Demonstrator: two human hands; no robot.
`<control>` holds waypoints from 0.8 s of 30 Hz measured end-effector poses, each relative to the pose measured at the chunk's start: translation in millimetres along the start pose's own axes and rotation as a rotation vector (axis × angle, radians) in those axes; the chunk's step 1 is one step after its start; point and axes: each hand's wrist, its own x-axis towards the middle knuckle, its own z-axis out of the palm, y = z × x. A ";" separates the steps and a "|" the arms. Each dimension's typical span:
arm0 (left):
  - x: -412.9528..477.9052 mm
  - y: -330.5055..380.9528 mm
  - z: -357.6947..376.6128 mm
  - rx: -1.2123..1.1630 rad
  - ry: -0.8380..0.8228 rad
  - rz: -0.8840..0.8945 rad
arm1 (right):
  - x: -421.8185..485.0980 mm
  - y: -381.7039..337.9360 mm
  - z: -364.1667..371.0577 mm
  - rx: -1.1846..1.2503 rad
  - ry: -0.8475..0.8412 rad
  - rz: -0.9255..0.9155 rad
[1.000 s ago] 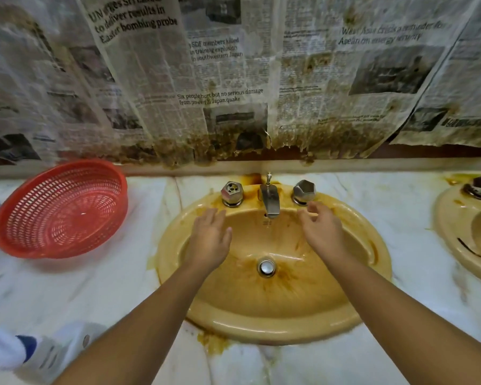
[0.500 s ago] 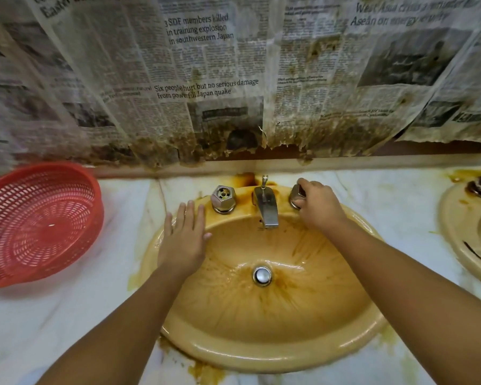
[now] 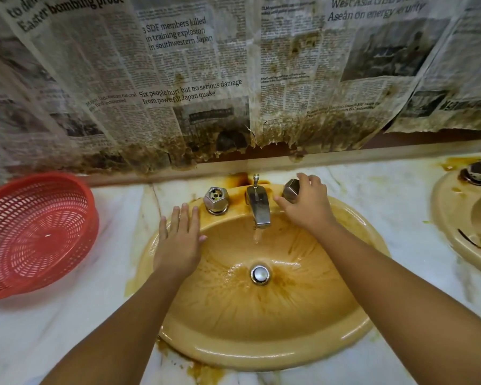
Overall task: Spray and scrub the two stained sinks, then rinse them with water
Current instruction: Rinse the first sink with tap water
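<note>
One sink [image 3: 261,354] lay before us, our right hand [image 3: 307,207] gripping its right knob [image 3: 291,190], our left hand [image 3: 179,243] flat on the rim; we judged overturning the knob could splash stained water [image 3: 257,235] onto the counter [image 3: 67,329].

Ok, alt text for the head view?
A person's right hand grips the right hexagonal metal tap knob as water runs from the steel spout into the brown-stained yellow ceramic sink; the left hand rests flat on its rim. A red plastic basket sits to its left.
</note>
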 end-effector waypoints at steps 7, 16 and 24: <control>0.2 0.5 -0.2 0.008 0.001 -0.001 | 7.3 2.4 -6.9 -0.088 0.006 -0.066; -0.8 2.6 -2.5 0.011 -0.010 -0.006 | 12.2 15.4 -18.6 -0.138 -0.091 -0.321; -5.5 -1.1 -6.4 -0.016 -0.036 0.022 | -73.1 0.5 38.1 0.317 0.158 -0.124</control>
